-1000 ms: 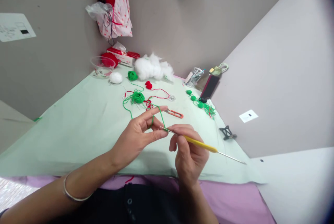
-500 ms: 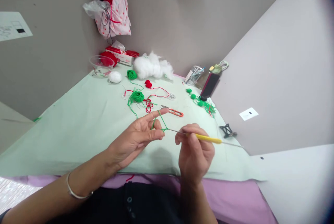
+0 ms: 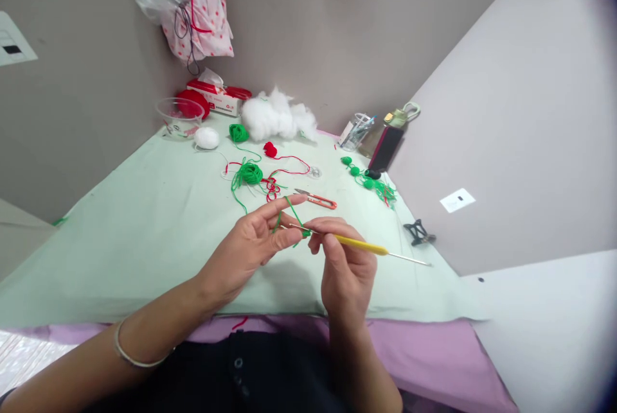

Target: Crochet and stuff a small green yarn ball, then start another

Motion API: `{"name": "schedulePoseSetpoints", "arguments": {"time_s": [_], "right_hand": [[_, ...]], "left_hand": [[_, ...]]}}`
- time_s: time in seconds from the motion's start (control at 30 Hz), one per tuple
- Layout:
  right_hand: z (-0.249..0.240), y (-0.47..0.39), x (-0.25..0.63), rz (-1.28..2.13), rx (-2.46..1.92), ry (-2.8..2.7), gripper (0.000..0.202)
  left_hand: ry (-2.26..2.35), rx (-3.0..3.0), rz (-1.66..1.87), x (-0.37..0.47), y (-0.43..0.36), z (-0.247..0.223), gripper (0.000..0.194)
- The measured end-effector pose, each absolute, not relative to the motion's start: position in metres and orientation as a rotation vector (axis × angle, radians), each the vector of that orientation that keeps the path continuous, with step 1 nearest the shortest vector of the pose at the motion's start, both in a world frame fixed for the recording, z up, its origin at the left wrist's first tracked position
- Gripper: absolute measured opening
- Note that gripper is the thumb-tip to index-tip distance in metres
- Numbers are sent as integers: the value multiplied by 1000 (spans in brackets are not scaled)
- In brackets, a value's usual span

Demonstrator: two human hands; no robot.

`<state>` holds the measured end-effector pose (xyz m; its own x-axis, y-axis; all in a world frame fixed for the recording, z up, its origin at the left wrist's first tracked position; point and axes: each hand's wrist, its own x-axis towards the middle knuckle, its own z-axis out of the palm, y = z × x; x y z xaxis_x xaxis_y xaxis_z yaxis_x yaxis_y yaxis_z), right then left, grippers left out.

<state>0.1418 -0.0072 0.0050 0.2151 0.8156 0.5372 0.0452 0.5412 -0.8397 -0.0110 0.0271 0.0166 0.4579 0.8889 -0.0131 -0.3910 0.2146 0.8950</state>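
Green yarn (image 3: 293, 210) runs over the raised index finger of my left hand (image 3: 255, 237), whose thumb and other fingers pinch it. My right hand (image 3: 348, 265) is closed on the yellow handle of a crochet hook (image 3: 361, 245). The hook's thin metal shaft passes through the small green stitches beside my left thumb, and its tip lies over my left fingers. Both hands are close together above the table. Behind them lies a green yarn ball (image 3: 250, 173) with loose strands, and orange-handled thread snips (image 3: 322, 201) lie just beyond my left fingertip.
On the pale green cloth (image 3: 144, 233) stand white stuffing (image 3: 277, 117), a clear bowl (image 3: 179, 125), a tissue box (image 3: 219, 99), a pen holder (image 3: 355, 133) and a phone (image 3: 387, 148). Green crocheted pieces (image 3: 369, 184) and a black stand (image 3: 419, 232) lie at the right.
My right hand has moved left and up toward my left hand. The hook now reaches farther across the left fingers, through the green yarn. The view has shifted slightly.
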Motion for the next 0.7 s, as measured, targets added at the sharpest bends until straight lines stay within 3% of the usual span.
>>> {"name": "schedulePoseSetpoints", "arguments": {"time_s": [0.27, 0.47, 0.7], "right_hand": [[1, -9, 138, 534, -893, -1323, 18], [1, -5, 140, 565, -845, -1272, 18], [1, -7, 140, 526, -840, -1314, 21]], "left_hand": [[580, 969, 928, -7, 26, 15, 72], [671, 1014, 907, -11, 25, 16, 41], [622, 1015, 894, -10, 25, 23, 42]]}}
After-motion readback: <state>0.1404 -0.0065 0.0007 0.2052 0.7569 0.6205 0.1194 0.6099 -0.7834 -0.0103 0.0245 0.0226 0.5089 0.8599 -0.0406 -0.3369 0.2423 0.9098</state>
